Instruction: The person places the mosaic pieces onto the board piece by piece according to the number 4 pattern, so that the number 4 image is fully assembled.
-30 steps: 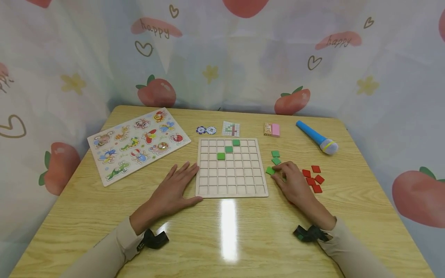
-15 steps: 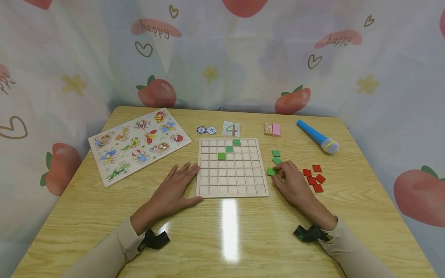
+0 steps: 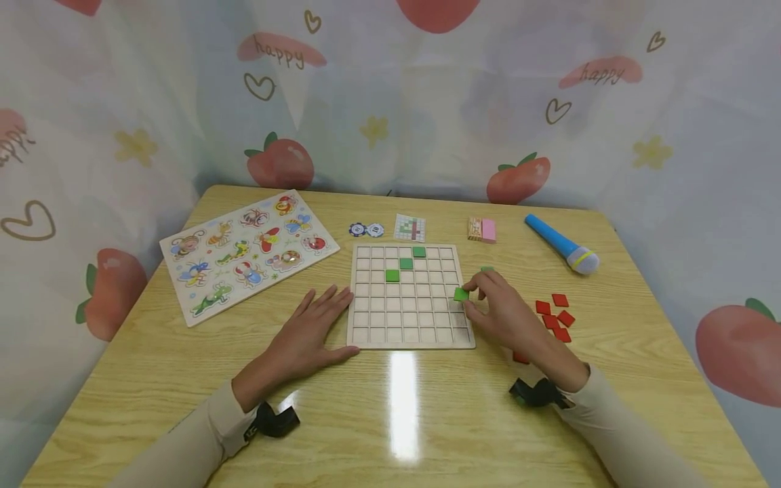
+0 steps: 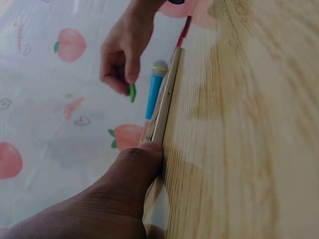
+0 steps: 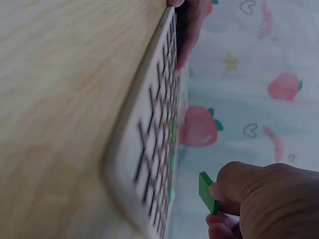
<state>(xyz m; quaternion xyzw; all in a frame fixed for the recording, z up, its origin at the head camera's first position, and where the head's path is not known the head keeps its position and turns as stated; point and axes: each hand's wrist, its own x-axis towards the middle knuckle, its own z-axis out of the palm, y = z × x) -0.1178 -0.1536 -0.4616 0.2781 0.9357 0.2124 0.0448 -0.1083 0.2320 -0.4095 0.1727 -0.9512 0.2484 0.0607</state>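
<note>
A wooden grid board (image 3: 410, 318) lies in the middle of the table, with three green tiles in a diagonal in its upper cells, one of them a green tile (image 3: 392, 276). My left hand (image 3: 303, 327) rests flat by the board's left edge, its fingers straight and its thumb touching the near corner. My right hand (image 3: 503, 312) pinches another green square tile (image 5: 208, 193) between thumb and fingers, raised above the board's right edge. Behind that hand a further green tile (image 3: 487, 270) is partly hidden. Several red tiles (image 3: 550, 322) lie to the right of the hand.
An insect puzzle board (image 3: 250, 257) lies at the left. Behind the grid are two poker chips (image 3: 366, 230), a small pattern card (image 3: 409, 228) and a pink eraser-like block (image 3: 482, 230). A blue toy microphone (image 3: 561, 244) lies at the back right.
My right hand has lifted the green tile off the table and carried it left, over the grid board's right edge. My left hand stays in place.
</note>
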